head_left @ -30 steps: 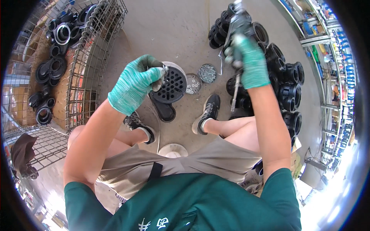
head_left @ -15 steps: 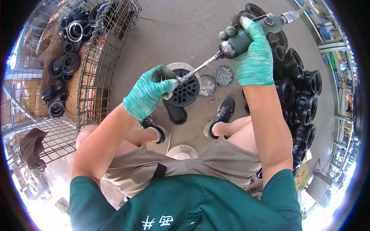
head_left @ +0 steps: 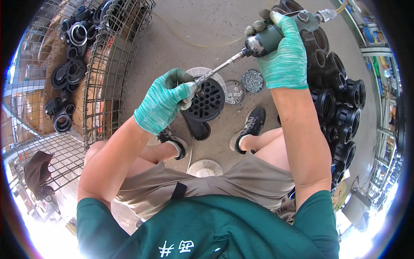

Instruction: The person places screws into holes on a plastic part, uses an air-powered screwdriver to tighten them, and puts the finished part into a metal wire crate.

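My right hand (head_left: 284, 58), in a green-and-white knit glove with grey fingertips, is wrapped round a dark green air screwdriver (head_left: 268, 42). Its long metal socket shaft (head_left: 224, 65) points down and left. At the far end of that shaft, the gloved thumb and fingers of my left hand (head_left: 161, 103) pinch the socket tip. Whether a small fastener sits there is hidden by the fingers. Just beneath lies a round black slotted disc (head_left: 208, 102), over a white round rim (head_left: 199, 71), with a black extension (head_left: 199, 129) toward my feet.
A shallow dish of pale washers or nuts (head_left: 235, 93) and a dish of metal fasteners (head_left: 252, 80) stand right of the disc. Black pipe fittings (head_left: 323, 101) are stacked on the right. A wire cage (head_left: 110, 82) with black parts stands left. A thin hose (head_left: 200, 44) crosses the floor.
Both hands have shifted slightly upward with the air screwdriver, and its tip sits a little farther left. More of the thin hose shows on the floor. Both grips stay the same.
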`<state>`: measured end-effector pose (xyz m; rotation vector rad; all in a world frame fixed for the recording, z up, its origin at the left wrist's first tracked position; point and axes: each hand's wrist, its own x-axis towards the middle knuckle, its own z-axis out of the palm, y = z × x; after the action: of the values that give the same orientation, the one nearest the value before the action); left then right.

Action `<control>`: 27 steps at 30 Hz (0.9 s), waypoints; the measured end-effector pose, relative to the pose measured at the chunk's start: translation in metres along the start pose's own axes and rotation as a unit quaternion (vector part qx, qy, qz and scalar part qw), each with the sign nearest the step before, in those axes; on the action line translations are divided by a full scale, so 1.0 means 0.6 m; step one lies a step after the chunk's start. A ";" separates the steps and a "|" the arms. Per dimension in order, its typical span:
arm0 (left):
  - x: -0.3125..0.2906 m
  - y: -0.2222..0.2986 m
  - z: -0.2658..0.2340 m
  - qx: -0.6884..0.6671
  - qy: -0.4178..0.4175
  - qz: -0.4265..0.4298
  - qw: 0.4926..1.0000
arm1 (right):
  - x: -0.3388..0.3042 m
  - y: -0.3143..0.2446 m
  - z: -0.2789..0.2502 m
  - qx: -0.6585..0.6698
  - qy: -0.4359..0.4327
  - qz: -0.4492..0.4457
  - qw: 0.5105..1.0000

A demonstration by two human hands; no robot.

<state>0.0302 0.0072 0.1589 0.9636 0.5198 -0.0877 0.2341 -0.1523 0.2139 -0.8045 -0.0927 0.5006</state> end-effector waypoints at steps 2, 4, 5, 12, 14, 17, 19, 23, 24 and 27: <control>0.002 -0.002 -0.001 -0.003 -0.006 -0.001 1.000 | 0.001 0.002 -0.003 0.001 0.008 0.004 1.000; 0.001 -0.007 -0.006 -0.005 -0.010 0.002 1.000 | 0.004 0.008 -0.008 0.004 0.010 0.025 1.000; 0.000 -0.008 -0.005 -0.006 -0.011 0.001 1.000 | 0.001 0.009 -0.008 0.004 0.011 0.025 1.000; 0.002 -0.012 -0.007 0.187 0.068 0.015 0.980 | -0.027 0.016 0.010 -0.026 0.002 0.002 1.000; 0.004 -0.015 -0.007 0.262 0.070 0.043 0.961 | -0.029 0.015 0.007 -0.040 -0.014 0.014 0.999; -0.003 -0.021 -0.005 0.223 0.054 0.052 0.972 | -0.020 0.020 -0.004 -0.022 -0.016 0.039 0.999; -0.006 -0.018 -0.005 0.172 0.047 0.031 0.983 | -0.016 0.024 -0.007 -0.012 0.001 0.030 0.999; -0.005 -0.020 -0.002 0.102 0.040 0.005 0.994 | -0.022 0.021 -0.008 0.000 0.018 0.021 1.000; -0.004 -0.020 -0.003 0.102 0.041 0.006 0.994 | -0.025 0.020 -0.006 0.001 0.017 0.021 1.000; -0.001 -0.022 -0.001 0.130 0.020 0.006 0.991 | -0.029 0.017 -0.003 -0.021 0.014 -0.016 1.000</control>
<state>0.0256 0.0003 0.1489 1.2244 0.5475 -0.1274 0.2155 -0.1557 0.2073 -0.8495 -0.0912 0.4589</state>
